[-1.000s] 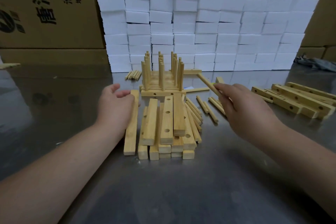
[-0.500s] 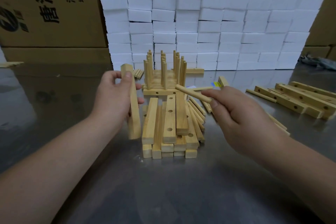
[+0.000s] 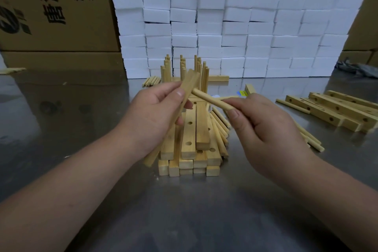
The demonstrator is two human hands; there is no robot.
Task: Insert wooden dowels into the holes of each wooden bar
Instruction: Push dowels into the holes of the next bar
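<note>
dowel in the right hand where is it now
In the head view it is mid-frame: the dowel, pinched by the right hand, points its tip at the tilted bar in the left hand, above the bar pile.

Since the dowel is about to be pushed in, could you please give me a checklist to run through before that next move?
1. Bar held: ok, the left hand grips the bar, tilted, above the stack of bars.
2. Dowel held: ok, the right hand pinches the dowel.
3. Dowel tip at the bar: ok, it meets the bar's face near the upper end.
4. Tip lined up with a hole: cannot tell, the hole is hidden.
5. Spare dowels within reach: ok, loose dowels lie right of the stack.
</note>
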